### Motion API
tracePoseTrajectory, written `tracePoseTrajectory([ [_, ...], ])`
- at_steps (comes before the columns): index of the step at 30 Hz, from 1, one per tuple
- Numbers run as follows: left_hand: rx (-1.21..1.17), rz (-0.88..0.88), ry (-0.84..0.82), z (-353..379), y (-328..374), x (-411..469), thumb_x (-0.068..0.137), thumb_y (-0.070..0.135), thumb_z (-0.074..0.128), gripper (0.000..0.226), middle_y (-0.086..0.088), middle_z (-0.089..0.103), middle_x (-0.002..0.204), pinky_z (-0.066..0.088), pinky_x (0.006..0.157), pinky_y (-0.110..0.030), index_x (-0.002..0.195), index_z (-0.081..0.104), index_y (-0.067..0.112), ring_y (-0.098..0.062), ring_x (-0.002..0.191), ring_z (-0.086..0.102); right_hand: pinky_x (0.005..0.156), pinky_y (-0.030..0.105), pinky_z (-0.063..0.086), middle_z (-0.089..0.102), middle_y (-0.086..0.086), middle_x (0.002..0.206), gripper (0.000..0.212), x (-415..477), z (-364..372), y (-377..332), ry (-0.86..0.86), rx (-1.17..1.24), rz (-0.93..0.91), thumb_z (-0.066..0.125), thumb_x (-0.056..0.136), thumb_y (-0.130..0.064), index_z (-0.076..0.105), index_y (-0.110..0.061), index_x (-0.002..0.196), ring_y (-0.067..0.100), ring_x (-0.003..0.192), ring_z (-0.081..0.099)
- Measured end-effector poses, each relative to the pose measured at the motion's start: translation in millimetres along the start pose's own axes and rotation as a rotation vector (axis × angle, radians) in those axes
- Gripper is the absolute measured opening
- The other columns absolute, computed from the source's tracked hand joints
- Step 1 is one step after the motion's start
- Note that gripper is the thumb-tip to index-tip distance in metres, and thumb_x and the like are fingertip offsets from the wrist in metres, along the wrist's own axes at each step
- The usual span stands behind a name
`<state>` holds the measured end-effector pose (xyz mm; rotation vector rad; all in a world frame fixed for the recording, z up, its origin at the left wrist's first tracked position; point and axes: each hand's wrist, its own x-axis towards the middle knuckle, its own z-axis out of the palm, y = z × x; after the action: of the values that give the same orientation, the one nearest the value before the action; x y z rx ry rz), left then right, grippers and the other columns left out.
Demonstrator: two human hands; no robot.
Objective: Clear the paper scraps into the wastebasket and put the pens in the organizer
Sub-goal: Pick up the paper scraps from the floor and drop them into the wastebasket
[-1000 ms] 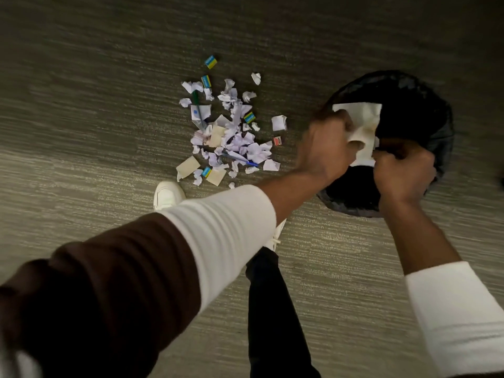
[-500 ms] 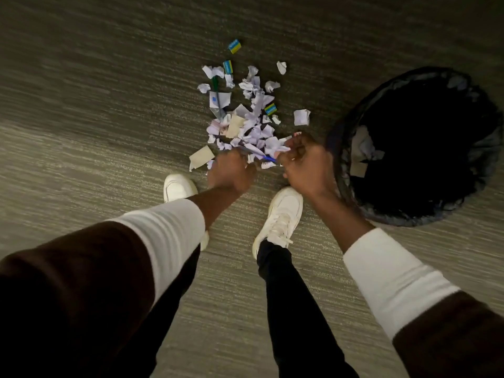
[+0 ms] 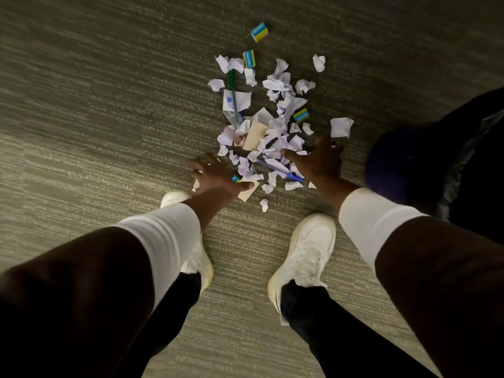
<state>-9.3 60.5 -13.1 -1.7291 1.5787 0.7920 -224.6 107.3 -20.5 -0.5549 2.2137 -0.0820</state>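
Both hands have opened since half a second ago: then they were curled close together at the near edge of the pile, now they sit apart with fingers spread. The view has also swung left, so the wastebasket (image 3: 398, 162), then fully visible, is cut off by the right edge.

Left hand (image 3: 218, 175): fingers splayed and low over the near-left corner of the paper scraps (image 3: 275, 132), above a beige scrap (image 3: 248, 191). It grips nothing. The hand is blurred, so I cannot tell whether it touches the paper.

Right hand (image 3: 321, 162): fingers splayed over the right side of the pile, thumb pointing in toward the middle. It grips nothing.

The scraps lie in a loose heap on the carpeted floor (image 3: 95, 132), ahead of my two white shoes (image 3: 305, 249). The blue pen (image 3: 283, 172) lies among the scraps between my hands, its near end just beside my right wrist. The green pen (image 3: 232, 85) lies at the far-left part of the heap, partly on a white sheet. Small blue-and-yellow boxes (image 3: 259, 31) are scattered at the far edge and inside the heap. The wastebasket, lined in black, stands on the floor to the right of the pile, near my right forearm.
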Motion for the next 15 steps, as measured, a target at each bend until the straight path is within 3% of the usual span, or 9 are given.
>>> tracePoseTrajectory([
  [3,0.179,0.025,0.041,15,12,2,0.070,0.088,0.065,0.146,-0.038,0.012,0.163,0.022,0.123,-0.065,0.157,0.001,-0.011,-0.058,0.152,0.012,0.120,0.046,0.038,0.039,0.019,0.160,0.116,3,14,-5,0.023,-0.009,-0.078,0.085,0.066,-0.070,0.037,-0.014,0.155,0.040,0.149,0.037],
  [7,0.271,0.087,0.123,24,17,-6,0.086,0.068,0.066,0.121,-0.040,0.019,0.160,0.023,0.122,-0.063,0.155,0.009,-0.014,-0.057,0.151,0.019,0.112,0.047,0.045,0.049,0.020,0.152,0.105,-2,28,-12,0.065,-0.072,-0.266,0.090,0.070,-0.058,0.040,-0.014,0.152,0.040,0.141,0.046],
  [12,0.105,0.219,0.160,25,18,-2,0.101,0.006,0.054,0.053,-0.026,0.040,0.147,0.040,0.112,-0.042,0.149,0.032,-0.001,-0.041,0.134,0.042,0.102,0.043,0.051,0.059,0.021,0.137,0.057,1,33,-18,0.040,-0.188,-0.427,0.085,0.084,-0.029,0.063,-0.014,0.134,0.040,0.128,0.056],
  [15,-0.038,0.280,0.116,19,16,-5,0.095,-0.009,0.050,0.052,-0.023,0.052,0.140,0.046,0.103,-0.044,0.145,0.046,0.004,-0.041,0.129,0.048,0.095,0.036,0.051,0.068,0.019,0.125,0.027,0,29,-19,0.020,-0.234,-0.476,0.079,0.088,-0.022,0.077,-0.011,0.112,0.036,0.118,0.063],
])
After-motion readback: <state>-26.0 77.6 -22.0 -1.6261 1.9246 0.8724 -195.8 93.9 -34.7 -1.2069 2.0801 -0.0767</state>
